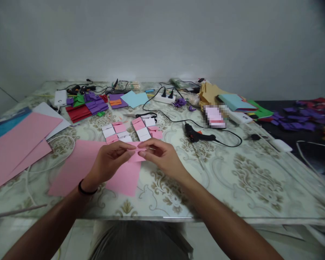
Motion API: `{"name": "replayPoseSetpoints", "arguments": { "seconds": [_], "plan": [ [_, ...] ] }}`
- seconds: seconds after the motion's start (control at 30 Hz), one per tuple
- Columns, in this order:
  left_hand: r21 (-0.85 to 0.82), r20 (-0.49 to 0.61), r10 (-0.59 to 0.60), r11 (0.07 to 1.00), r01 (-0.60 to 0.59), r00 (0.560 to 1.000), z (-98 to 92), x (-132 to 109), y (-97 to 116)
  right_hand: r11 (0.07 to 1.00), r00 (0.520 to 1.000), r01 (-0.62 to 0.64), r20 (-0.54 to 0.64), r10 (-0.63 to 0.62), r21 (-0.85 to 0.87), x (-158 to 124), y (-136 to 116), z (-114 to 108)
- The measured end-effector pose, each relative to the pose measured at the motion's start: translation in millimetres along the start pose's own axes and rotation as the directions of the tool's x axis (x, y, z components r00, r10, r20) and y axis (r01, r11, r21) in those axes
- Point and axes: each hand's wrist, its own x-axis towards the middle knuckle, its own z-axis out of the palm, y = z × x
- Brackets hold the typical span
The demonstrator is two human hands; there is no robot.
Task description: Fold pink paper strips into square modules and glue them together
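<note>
Between my two hands is a small piece of pink paper (137, 157), with a raised fold along its middle. My left hand (111, 159) pinches the left end of the fold between thumb and fingers. The right end is pinched the same way by my right hand (164, 157). Under my left hand lies a large pink sheet (81, 162), flat on the table. Just beyond my fingers sit folded pink and white paper pieces, one group (116, 132) to the left and another (143, 129) to the right.
A black glue gun (197, 134) with its cord lies right of my hands. Scissors (143, 115) rest behind the folded pieces. Pink sheets (29, 141) cover the left side. Farther back are purple folded papers (96, 104), a white power strip (165, 97) and stacked coloured paper (237, 103).
</note>
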Motion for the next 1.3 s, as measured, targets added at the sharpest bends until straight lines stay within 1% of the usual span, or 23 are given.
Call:
{"name": "replayPoseSetpoints", "arguments": {
  "seconds": [0.07, 0.17, 0.27, 0.37, 0.47, 0.53, 0.63, 0.7, 0.8, 0.87, 1.0, 1.13, 1.3],
  "plan": [
    [0.008, 0.008, -0.014, 1.0, 0.014, 1.0, 0.7, -0.2, -0.8, 1.0, 1.0, 0.016, -0.02, -0.016, -0.018, 0.1, -0.3, 0.9],
    [0.023, -0.019, -0.019, 1.0, 0.019, 1.0, 1.7, -1.0, -3.5, 0.999, 0.999, 0.025, -0.046, -0.027, -0.039, 0.1, -1.2, 2.0],
    [0.03, -0.041, -0.046, 0.998, 0.047, 0.998, 1.9, -2.5, -6.5, 0.999, 0.998, 0.0, -0.063, -0.002, -0.036, -0.4, -1.0, 3.8],
    [0.007, -0.039, -0.068, 0.998, 0.069, 0.997, 1.6, -3.4, -8.2, 0.999, 0.994, -0.026, -0.105, 0.027, 0.02, -0.5, 2.0, 6.1],
    [-0.008, -0.019, -0.104, 0.995, 0.104, 0.994, 0.2, -2.5, -7.9, 0.996, 0.991, -0.012, -0.135, 0.025, 0.093, -0.1, 5.3, 7.5],
    [0.051, 0.031, -0.154, 0.987, 0.152, 0.988, -1.3, -1.3, -6.9, 0.996, 0.991, 0.005, -0.133, 0.007, 0.093, 0.0, 6.0, 7.2],
    [0.151, 0.092, -0.199, 0.971, 0.184, 0.976, -2.4, 0.2, -5.4, 0.999, 0.993, 0.016, -0.121, -0.01, 0.049, -0.2, 4.1, 5.5],
    [0.17, 0.08, -0.197, 0.969, 0.181, 0.977, -1.9, 0.6, -4.5, 1.0, 0.996, -0.008, -0.083, 0.009, 0.006, -0.4, 2.3, 4.0],
    [0.187, 0.052, -0.182, 0.968, 0.17, 0.982, -0.3, 0.9, -3.7, 0.993, 0.997, -0.077, -0.005, 0.077, -0.089, -0.7, 1.3, 2.6],
    [0.203, 0.073, -0.196, 0.963, 0.178, 0.978, -0.1, 1.0, -3.4, 0.987, 0.995, -0.095, 0.008, 0.097, -0.132, -1.0, 1.7, 2.3],
    [0.273, 0.145, -0.24, 0.942, 0.195, 0.96, -2.5, -0.2, -3.9, 0.979, 0.998, -0.061, -0.005, 0.061, -0.193, -1.8, 1.9, 3.1],
    [0.312, 0.144, -0.218, 0.936, 0.165, 0.965, -4.6, -2.1, -5.5, 0.971, 0.998, -0.054, 0.014, 0.059, -0.232, -2.6, 0.3, 3.7],
    [0.326, 0.144, -0.191, 0.936, 0.136, 0.971, -3.0, -1.9, -5.2, 0.961, 0.999, 0.039, 0.017, -0.036, -0.274, -2.9, -0.1, 2.3]
  ]
}}
